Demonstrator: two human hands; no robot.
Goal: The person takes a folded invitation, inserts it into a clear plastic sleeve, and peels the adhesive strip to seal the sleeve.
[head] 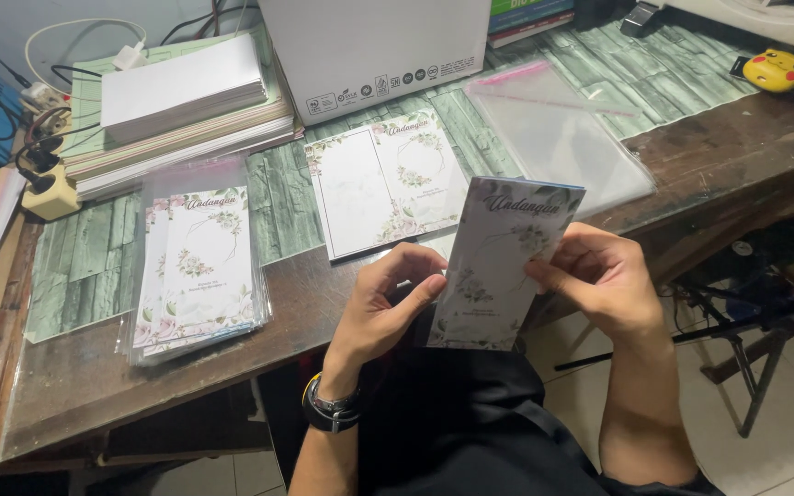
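Floral card, worn wooden desk, tiled floor

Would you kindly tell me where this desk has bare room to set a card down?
Bare wood shows along the near edge below the bagged cards, and at the right end beyond the clear sleeves. The back left, with paper stacks and cables, is crowded.

Two hands are seen, left and right, with one folded floral paper card held between them. One open floral card, one stack of sleeved floral cards, one white cardboard box and one yellow toy figure are counted on the desk.
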